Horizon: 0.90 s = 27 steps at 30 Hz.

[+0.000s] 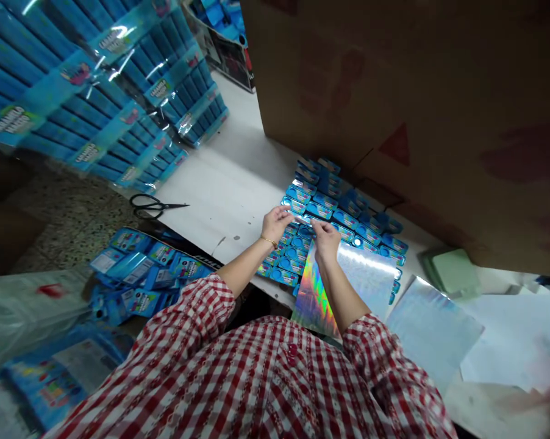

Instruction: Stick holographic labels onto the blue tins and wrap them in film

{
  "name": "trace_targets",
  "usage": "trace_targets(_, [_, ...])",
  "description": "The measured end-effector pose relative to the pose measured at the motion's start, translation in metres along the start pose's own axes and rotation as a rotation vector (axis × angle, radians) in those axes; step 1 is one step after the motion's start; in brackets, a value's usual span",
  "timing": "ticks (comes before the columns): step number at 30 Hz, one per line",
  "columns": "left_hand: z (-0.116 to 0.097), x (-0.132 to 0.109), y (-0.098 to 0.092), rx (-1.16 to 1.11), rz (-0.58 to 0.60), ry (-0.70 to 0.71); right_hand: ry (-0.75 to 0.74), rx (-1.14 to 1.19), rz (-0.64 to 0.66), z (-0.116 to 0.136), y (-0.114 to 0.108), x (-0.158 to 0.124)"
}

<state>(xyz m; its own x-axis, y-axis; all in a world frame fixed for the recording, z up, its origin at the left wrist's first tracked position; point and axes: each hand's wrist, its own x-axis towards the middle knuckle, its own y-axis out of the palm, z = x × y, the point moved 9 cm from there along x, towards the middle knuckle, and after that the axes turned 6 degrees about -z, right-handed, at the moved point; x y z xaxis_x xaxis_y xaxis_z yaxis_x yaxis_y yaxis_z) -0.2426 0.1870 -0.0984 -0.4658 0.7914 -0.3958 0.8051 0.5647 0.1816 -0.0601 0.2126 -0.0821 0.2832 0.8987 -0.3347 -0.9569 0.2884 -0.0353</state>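
Red-and-white checked cotton shirt [275, 372] fills the bottom of the view, its sleeves running out to two bare forearms. The left hand [275, 224], with a thin gold bangle [269, 242] at its wrist, and the right hand [325, 239] both reach over a white table [229, 171], their fingers pinched narrowly together near a thin shiny edge at a glossy blue rectangular pack [302, 218]; what they actually grip is too small to tell. That pack sits among rows of matching glossy blue packs [343, 213], spread on the tabletop against a large brown cardboard box [394, 91]. A rainbow holographic sheet [348, 286] lies under the right forearm, a pale iridescent sheet [433, 332] just beside it. Black-handled scissors [153, 205] rest left of the hands, near shrink-wrapped blue bundles [87, 85].
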Motion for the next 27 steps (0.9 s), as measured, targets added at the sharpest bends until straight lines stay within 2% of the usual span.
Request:
trace_targets(3, [-0.018,0.037,-0.016,0.083,-0.081,0.056,-0.161,-0.111,-0.070,0.005,0.034,0.011])
trace_targets(6, [-0.031,0.074,-0.018,0.196,-0.109,0.099,-0.279,-0.314,-0.124,0.013,0.061,0.024])
trace_targets(11, [-0.030,0.114,-0.012,0.322,-0.113,0.084,-0.394,-0.570,-0.209,0.018,0.080,0.039])
trace_targets(18, [-0.015,0.124,-0.004,0.295,-0.061,0.016,-0.551,-0.689,-0.319,0.016,0.080,0.040])
trace_targets(24, [-0.007,0.129,-0.002,0.303,-0.031,0.055,-0.482,-0.806,-0.240,0.013,0.085,0.044])
trace_targets(27, [-0.005,0.128,-0.010,0.446,-0.100,0.127,-0.552,-0.893,-0.180,0.019,0.086,0.038])
